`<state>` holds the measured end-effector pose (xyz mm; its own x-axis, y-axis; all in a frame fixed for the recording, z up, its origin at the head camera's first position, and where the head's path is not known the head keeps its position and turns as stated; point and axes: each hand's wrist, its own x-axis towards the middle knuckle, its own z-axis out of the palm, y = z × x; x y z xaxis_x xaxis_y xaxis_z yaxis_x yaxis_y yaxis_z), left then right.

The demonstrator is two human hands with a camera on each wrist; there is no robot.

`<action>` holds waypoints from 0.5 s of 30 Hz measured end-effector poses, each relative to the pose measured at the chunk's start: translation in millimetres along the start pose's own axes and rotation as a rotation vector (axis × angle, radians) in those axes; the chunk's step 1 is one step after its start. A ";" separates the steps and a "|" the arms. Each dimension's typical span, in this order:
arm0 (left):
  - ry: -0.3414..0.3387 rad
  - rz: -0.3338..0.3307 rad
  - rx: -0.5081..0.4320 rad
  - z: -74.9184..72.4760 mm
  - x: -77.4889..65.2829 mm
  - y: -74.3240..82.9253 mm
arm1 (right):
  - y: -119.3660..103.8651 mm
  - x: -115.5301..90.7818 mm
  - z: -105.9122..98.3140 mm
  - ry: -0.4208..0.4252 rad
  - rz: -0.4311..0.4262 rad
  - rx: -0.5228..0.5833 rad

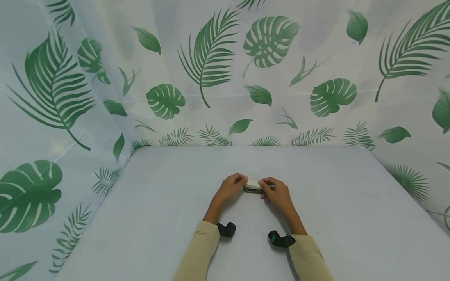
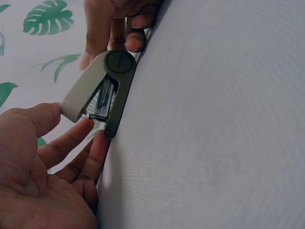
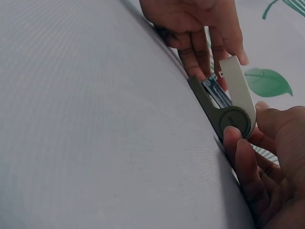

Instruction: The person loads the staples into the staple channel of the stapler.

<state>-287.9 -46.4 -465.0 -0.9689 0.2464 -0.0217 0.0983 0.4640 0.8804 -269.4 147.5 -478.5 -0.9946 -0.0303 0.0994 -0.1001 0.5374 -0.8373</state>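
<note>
A small stapler (image 1: 253, 190) stands on the white table between the two hands. It has a cream upper arm (image 2: 86, 89), a dark olive base (image 2: 125, 90) and a round hinge; the arm is raised, baring the metal staple magazine (image 2: 105, 98). My left hand (image 1: 231, 187) pinches the front end, thumb at the cream arm's tip and fingers by the front of the magazine and base. At the hinge end my right hand (image 1: 280, 192) grips the stapler, its thumb on the cream back and fingertips against the round hinge (image 3: 234, 121).
The white table (image 1: 158, 218) reaches back to a pale cloth backdrop (image 1: 218, 113) printed with green leaves, which also hangs at both sides. A black wrist camera (image 1: 227, 230) sits at the left sleeve, another black camera (image 1: 281, 239) at the right.
</note>
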 end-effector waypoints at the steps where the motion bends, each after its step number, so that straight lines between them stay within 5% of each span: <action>1: 0.004 -0.002 -0.002 0.2 0.2 0.1 | 0.3 0.0 0.0 0.004 -0.002 -0.003; 15: 0.023 0.017 -0.014 2.7 -2.0 1.3 | 3.9 -2.8 1.2 0.036 -0.006 0.023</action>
<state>-285.2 -44.0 -465.1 -0.9722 0.2340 0.0039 0.1115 0.4483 0.8869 -267.0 148.6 -482.6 -0.9923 -0.0031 0.1235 -0.1072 0.5177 -0.8488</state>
